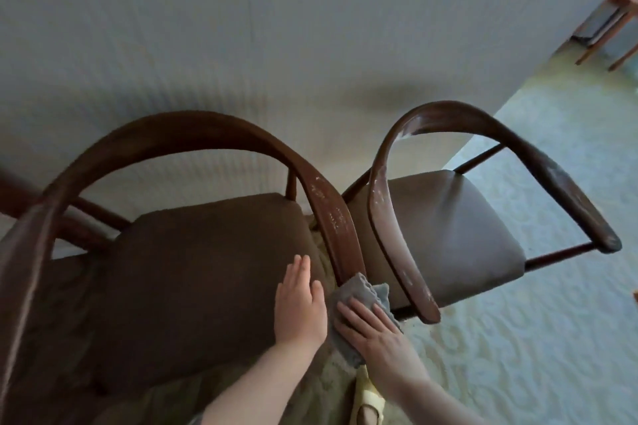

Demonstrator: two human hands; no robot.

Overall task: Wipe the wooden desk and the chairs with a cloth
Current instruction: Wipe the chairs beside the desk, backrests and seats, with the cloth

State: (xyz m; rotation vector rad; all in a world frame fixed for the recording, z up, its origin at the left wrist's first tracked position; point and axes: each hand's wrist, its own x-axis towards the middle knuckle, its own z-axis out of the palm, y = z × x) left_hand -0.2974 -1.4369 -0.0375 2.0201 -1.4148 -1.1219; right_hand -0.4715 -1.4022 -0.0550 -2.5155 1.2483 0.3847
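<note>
Two dark wooden armchairs stand side by side against the wall. The left chair (193, 272) has a brown padded seat and a curved armrest (331, 217) with pale scuffs. My left hand (298, 307) lies flat with straight fingers on the seat's right front corner. My right hand (369, 331) presses a grey cloth (362, 293) against the front end of that armrest, fingers spread over the cloth. The right chair (445, 224) has a lighter seat and worn, whitish armrests. The desk is out of view.
A pale textured wall (241, 45) rises behind the chairs. Patterned light carpet (518, 338) covers the floor to the right. Wooden legs of other furniture (607, 28) show at the top right corner. Part of a third chair's arm (69, 217) shows at far left.
</note>
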